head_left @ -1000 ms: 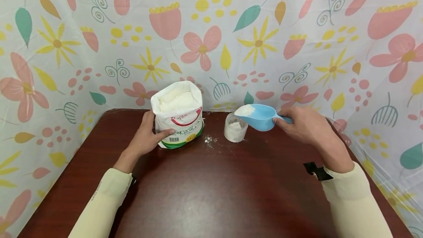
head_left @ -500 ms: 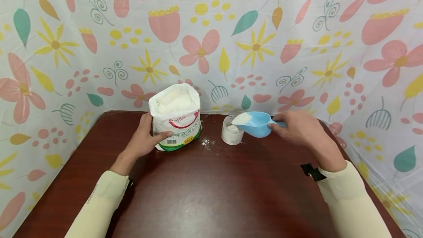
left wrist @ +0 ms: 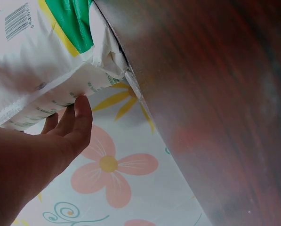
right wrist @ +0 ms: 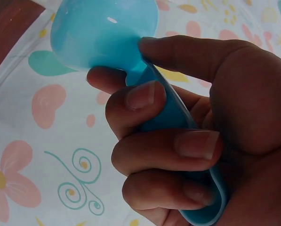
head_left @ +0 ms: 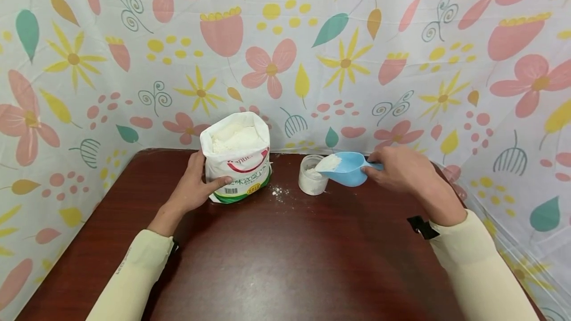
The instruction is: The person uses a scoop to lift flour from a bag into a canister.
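Note:
At the back of the table stands an open white bag of flour (head_left: 236, 162), its mouth folded wide and white powder showing inside. My left hand (head_left: 194, 182) grips its left side, thumb across the front and fingers along the side panel, as the left wrist view shows. My right hand (head_left: 399, 170) holds a light blue scoop (head_left: 352, 175), fingers curled round the handle (right wrist: 164, 113) and thumb near the bowl. White flour (head_left: 329, 162) fills the scoop's front. The scoop's lip tilts over the rim of a small clear jar (head_left: 312, 185) partly filled with flour.
Spilled flour (head_left: 277, 192) dots the dark wooden table (head_left: 276, 256) between bag and jar. A flower-printed curtain (head_left: 285, 63) hangs close behind the table's back edge and down both sides.
My right hand has brought the scoop down and left, so its lip now lies over the jar's rim. The left hand stays on the bag. The view has shifted slightly.

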Demonstrator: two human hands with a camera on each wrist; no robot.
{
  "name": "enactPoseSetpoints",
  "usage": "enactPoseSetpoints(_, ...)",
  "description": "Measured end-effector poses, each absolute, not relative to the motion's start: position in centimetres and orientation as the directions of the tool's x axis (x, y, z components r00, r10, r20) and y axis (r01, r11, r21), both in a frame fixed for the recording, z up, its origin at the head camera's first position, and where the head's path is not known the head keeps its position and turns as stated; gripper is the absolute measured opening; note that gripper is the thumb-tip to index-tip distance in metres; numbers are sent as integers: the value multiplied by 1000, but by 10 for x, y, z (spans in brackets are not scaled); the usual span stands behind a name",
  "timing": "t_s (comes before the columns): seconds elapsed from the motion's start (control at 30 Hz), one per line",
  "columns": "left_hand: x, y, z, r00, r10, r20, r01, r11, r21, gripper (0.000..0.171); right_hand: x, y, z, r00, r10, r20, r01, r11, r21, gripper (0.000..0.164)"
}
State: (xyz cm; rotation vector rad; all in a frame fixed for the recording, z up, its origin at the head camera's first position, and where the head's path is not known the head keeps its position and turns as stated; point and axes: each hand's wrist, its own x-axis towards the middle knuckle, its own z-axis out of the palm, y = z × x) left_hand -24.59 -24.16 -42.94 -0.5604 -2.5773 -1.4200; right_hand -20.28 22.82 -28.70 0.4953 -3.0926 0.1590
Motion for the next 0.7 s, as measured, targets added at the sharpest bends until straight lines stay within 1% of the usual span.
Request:
enactPoseSetpoints(0.1,-246,-242,-429,-922,248,298,384,482,788,106,-205,227,-287,-945,-325,22,-326,942,-81,21)
enactPoseSetpoints(0.2,-247,-242,-429,-919,254,303,391,477,787,102,-207,224,-286,-946,-324,21,-324,944,-67,20)
enactPoseSetpoints(0.3,-246,-242,-429,-916,258,308,397,469,789,98,-209,222,-285,-947,-320,19,-321,945,-66,27)
enactPoseSetpoints(0.47,-246,-242,-429,-920,250,301,388,470,793,104,-213,220,-281,-950,-312,-17,-310,948,-74,26)
enactPoseSetpoints(0.57,-247,-242,-429,-921,249,300,385,472,793,106,-215,219,-278,-950,-308,-42,-305,950,-72,29)
enactPoseSetpoints(0.63,-248,-242,-430,-920,248,303,387,473,791,104,-216,218,-277,-949,-311,-52,-308,949,-64,33)
enactPoseSetpoints(0.7,-249,-243,-431,-921,247,300,386,478,789,103,-218,217,-275,-944,-325,-55,-322,945,-59,32)
